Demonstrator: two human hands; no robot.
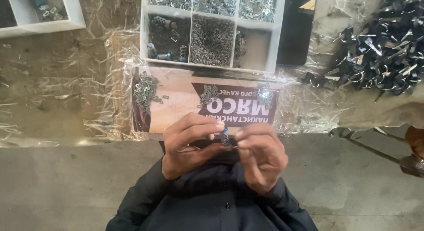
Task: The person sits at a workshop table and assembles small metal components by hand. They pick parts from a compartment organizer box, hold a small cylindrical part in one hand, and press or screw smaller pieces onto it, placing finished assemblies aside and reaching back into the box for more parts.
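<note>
On the table, a heap of small metal clips (145,90) lies on a printed sheet (176,107). Nearer, the left hand (187,145) and right hand (260,153) meet, fingers pinched shut on a small spring (225,136) held between them. Far right lies a dark clip pile (384,50).

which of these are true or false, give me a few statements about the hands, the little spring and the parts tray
1. Both hands, left hand and right hand, hold a small spring between their fingertips. True.
2. The divided tray lies on the floor beside the person. False: it lies on the table, beyond the hands.
3. A heap of dark metal parts lies to the right. True.
4. The printed sheet under the plastic film is bare. False: three small piles of metal pieces lie on it.
</note>
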